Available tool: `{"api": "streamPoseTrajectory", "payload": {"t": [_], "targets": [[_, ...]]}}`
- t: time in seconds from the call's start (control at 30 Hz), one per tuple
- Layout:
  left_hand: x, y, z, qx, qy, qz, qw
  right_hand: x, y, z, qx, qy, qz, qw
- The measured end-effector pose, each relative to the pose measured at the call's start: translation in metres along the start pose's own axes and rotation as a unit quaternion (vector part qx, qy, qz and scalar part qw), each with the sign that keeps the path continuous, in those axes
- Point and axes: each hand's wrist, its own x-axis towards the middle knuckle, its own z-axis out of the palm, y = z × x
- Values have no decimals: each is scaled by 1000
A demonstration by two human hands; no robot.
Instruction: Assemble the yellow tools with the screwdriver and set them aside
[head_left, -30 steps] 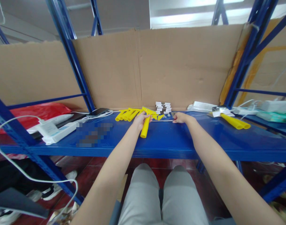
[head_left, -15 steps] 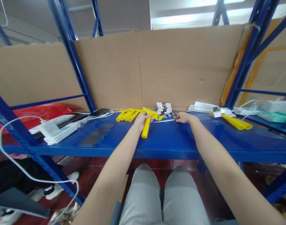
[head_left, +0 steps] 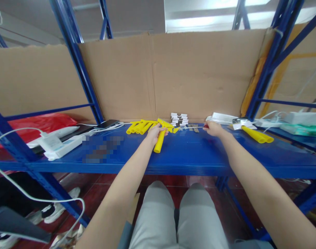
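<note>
My left hand (head_left: 154, 133) is closed around a yellow tube (head_left: 159, 142), whose open end points toward me over the blue shelf (head_left: 185, 155). Several similar yellow tubes (head_left: 141, 127) lie side by side just left of that hand. Small yellow pieces (head_left: 175, 130) sit to its right. My right hand (head_left: 213, 128) is closed on a thin silver tool (head_left: 198, 127) with a reddish end at the fingers; its exact kind is too small to make out. The tool points left toward the yellow pieces. Beneath it lie small grey-brown flat pieces (head_left: 193, 128).
A stack of white pieces (head_left: 179, 119) stands against the cardboard wall (head_left: 199, 69). To the right are a white package (head_left: 222, 118) and two yellow tubes (head_left: 257, 135). On the left are a white power strip (head_left: 61, 145), cables and a red bag (head_left: 41, 122). Blue posts (head_left: 85, 79) frame the shelf.
My right hand has moved right and slightly back with the silver tool, uncovering the small flat pieces. My left hand still holds the yellow tube in nearly the same place.
</note>
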Motion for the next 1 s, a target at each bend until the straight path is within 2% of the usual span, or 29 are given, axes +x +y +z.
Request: {"api": "streamPoseTrajectory", "payload": {"t": [0.17, 0.37, 0.47, 0.63, 0.77, 1.0], "targets": [[-3, 1, 1, 7, -9, -3, 1000, 6, 10, 6, 96, 72, -9, 993], [-4, -2, 1, 9, -32, -25, 999, 3, -11, -1, 148, 112, -65, 980], [-4, -3, 0, 18, -37, -32, 999, 0, -18, -6, 138, 123, -91, 979], [-2, -4, -2, 19, -37, -37, 998, -2, -16, -10, 91, 153, -83, 980], [-3, -3, 0, 27, -31, -40, 998, -4, -16, -10, 77, 147, -75, 983], [-8, -1, 2, 40, -24, -35, 998, -5, -24, -10, 89, 139, -112, 980]]}}
